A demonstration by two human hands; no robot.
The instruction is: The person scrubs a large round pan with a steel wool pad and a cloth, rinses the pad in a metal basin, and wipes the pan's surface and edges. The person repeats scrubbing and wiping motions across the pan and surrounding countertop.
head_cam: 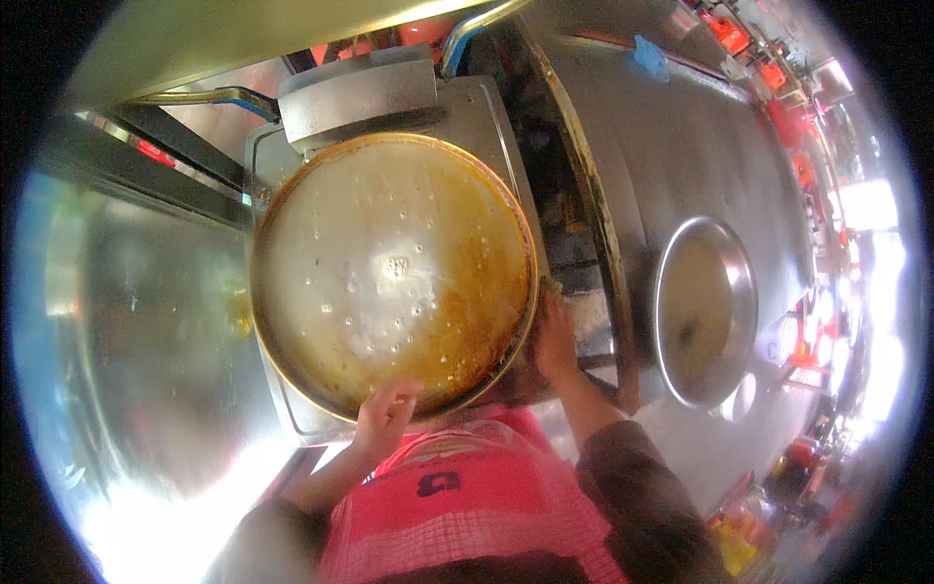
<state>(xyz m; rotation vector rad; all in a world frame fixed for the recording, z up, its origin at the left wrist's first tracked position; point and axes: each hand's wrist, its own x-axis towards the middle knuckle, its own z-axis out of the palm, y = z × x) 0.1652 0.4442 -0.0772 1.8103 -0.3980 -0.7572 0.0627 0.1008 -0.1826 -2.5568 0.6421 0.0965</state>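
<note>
In front of me a large round metal pan (365, 219) lies on a steel appliance (478, 131). Its pale surface is stained brown on the right and near sides, with several small droplets or spots. At the near rim is my left hand (387, 416), its fingers partly curled over the edge; whether they grip it is unclear. My right hand (557, 339) reaches along the right side of the pan, close to the rim. A small dull-coloured thing (551, 285) shows at its fingertips, too blurred to identify.
On the steel counter (693, 160) to the right stands a round metal basin (693, 336), with a white cup-like item (740, 398) beside it. A worn edge (584, 168) borders a dark gap. Steel sheeting (160, 292) is at left; a metal box (357, 95) stands behind the pan.
</note>
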